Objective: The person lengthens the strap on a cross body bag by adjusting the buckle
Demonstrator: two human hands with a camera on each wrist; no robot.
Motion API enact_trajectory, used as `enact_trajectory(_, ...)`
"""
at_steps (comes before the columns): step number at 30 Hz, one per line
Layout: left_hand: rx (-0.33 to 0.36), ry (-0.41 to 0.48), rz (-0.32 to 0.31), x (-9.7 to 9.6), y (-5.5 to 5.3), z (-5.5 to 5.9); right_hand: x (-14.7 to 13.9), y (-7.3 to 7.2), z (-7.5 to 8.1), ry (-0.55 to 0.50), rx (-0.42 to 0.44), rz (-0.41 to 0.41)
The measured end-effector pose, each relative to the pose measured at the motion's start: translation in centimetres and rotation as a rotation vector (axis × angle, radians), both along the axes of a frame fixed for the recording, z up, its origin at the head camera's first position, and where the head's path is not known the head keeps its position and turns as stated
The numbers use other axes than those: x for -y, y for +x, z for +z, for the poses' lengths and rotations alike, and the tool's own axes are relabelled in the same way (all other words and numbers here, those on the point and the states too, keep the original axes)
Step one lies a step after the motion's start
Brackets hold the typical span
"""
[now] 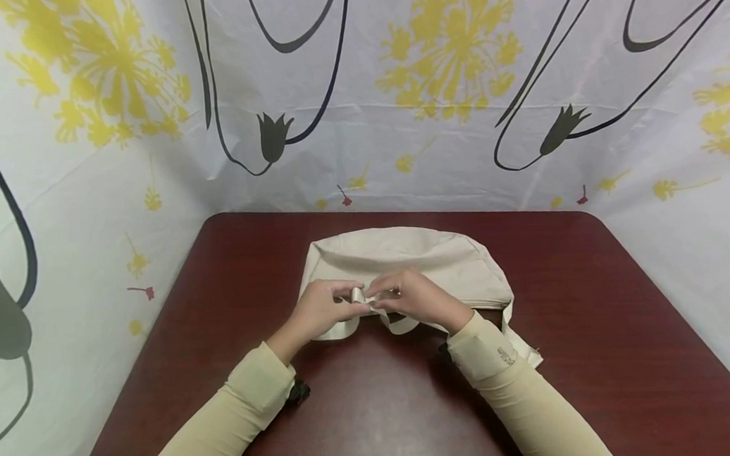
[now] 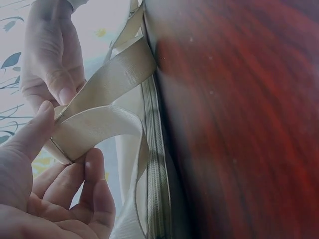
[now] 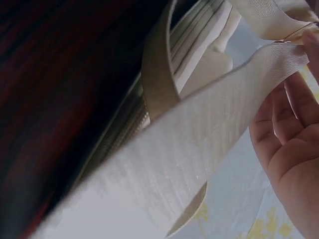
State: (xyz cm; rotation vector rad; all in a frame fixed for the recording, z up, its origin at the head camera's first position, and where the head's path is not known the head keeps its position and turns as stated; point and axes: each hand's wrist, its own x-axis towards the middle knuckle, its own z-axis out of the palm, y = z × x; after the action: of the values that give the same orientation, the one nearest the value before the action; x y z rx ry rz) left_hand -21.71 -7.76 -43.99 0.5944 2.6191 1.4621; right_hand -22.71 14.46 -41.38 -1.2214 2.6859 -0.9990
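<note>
A cream fabric bag (image 1: 405,250) lies on the table, its zipper (image 2: 155,169) along the edge nearest me. My left hand (image 1: 322,309) pinches the bag's webbing strap (image 2: 109,74) between thumb and fingertips, right at a thin metal slider (image 2: 59,149). There the strap folds into a loop. Close against it, my right hand (image 1: 417,296) pinches the strap on the other side of the slider, thumb and fingertips together. In the right wrist view a long stretch of strap (image 3: 189,124) runs taut from the right fingers across the bag's zipped edge.
The dark red-brown table (image 1: 390,410) reaches out on both sides of the bag. A strap end (image 1: 526,347) hangs off the bag's right side onto the tabletop. White cloth with yellow and grey flower prints (image 1: 355,80) hangs behind and along both sides.
</note>
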Motion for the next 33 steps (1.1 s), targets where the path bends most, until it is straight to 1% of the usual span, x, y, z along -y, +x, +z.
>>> enact_trajectory(2, -0.008, -0.005, 0.012, -0.02, 0.00, -0.02, 0.09, 0.09, 0.01, 0.007, 0.006, -0.027)
enact_trajectory(6, -0.033, -0.003, 0.033, 0.03, 0.07, 0.12, 0.00, 0.17, 0.03, 0.039, 0.048, -0.098)
enact_trajectory(9, -0.034, 0.004, 0.039, 0.09, 0.10, 0.19, -0.23, 0.13, 0.03, 0.080, 0.079, -0.120)
enact_trajectory(12, -0.020, 0.005, 0.045, 0.18, 0.11, 0.22, -0.48, 0.08, -0.03, 0.131, 0.084, -0.126)
enact_trajectory(17, -0.015, -0.004, 0.040, 0.23, -0.03, 0.17, -0.71, 0.04, -0.18, 0.166, 0.075, -0.116)
enact_trajectory(24, -0.036, -0.022, 0.027, 0.23, -0.29, -0.14, -0.56, 0.13, -0.11, 0.148, 0.052, -0.099)
enact_trajectory(33, 0.002, -0.004, 0.005, 0.29, -0.31, -0.16, 0.00, 0.35, 0.03, 0.129, 0.001, -0.058)
